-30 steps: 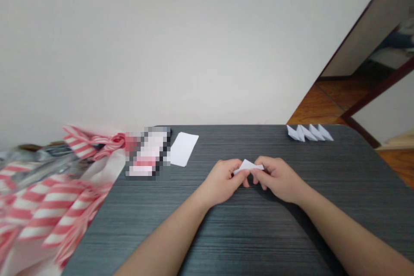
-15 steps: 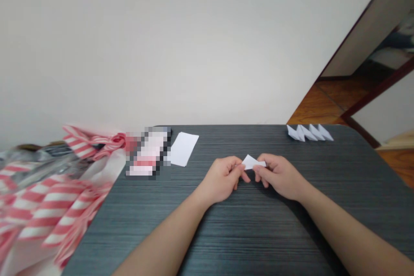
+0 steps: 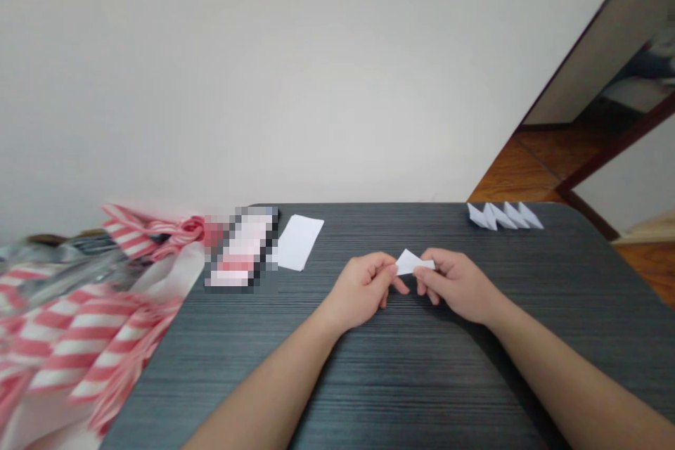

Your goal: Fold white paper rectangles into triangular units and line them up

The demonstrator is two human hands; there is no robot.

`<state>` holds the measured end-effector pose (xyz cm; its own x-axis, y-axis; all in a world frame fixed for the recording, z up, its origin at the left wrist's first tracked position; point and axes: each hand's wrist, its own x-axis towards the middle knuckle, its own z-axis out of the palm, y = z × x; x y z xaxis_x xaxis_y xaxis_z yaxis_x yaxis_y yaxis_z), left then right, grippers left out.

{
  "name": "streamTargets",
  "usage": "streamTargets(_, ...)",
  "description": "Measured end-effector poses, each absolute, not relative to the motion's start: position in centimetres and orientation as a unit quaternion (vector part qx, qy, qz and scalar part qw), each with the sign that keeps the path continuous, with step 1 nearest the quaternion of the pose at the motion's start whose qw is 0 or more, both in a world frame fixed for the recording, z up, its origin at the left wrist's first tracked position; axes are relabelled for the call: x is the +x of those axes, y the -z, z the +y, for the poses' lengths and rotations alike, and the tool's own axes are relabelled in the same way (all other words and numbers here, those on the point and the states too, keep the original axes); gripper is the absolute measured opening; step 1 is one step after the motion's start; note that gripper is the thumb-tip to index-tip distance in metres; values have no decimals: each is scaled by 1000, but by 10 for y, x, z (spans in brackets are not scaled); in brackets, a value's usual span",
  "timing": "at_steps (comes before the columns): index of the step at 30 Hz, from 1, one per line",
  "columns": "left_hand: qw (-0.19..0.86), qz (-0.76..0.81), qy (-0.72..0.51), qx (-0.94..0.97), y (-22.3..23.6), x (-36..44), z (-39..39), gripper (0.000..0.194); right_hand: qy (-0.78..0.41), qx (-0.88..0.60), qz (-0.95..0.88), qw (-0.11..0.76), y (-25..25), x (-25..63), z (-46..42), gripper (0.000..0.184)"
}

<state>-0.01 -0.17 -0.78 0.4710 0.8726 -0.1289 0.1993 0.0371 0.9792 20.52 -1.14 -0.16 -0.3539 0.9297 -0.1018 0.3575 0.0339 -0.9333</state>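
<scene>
- Where the dark table (image 3: 401,380) meets the pale wall (image 3: 327,70), its far edge runs nearly level across the view, rounding off at both corners.
- On the left, the table's side slants down toward the viewer, with red-and-white striped cloth (image 3: 79,337) heaped beside it; past the far right corner, wooden floor (image 3: 527,162) shows.
- Near the far left corner lies a pixelated slab (image 3: 240,253) with a dark rim, and white paper (image 3: 300,243) lies just to its right.
- Near the far right corner, a row of small folded white pieces (image 3: 505,216) sits close along the far edge.
- Between those two groups, dark tabletop stretches from the hands to the wall, giving room ahead; more of it opens between the forearms and to the right of the right arm.
- The folded paper (image 3: 407,262) bridges the gap between the two hands, its peak pointing toward the wall; whether it touches the tabletop cannot be told.
- The left hand (image 3: 363,288) pinches the paper's left end between thumb and index finger, the other fingers bent underneath.
- The right hand (image 3: 458,286) grips the right part, thumb laid over the near side, the paper's tip showing beyond it.
- Both forearms (image 3: 264,380) enter from below and angle inward, wrists well apart and fingertips near each other.
</scene>
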Motion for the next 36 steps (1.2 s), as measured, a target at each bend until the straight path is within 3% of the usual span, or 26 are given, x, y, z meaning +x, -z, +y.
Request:
streamTargets(12,501,436,-248,705,-2,-1,-2,37,-498,-486,-662,278,6,200,-12,20)
streamTargets(22,525,416,-240,703,2,-2,-1,26,-498,-483,-666,275,5,198,-13,23)
streamTargets(36,520,439,-252,687,-1,-2,-2,32,-477,-500,-658,300,-2,208,-11,22)
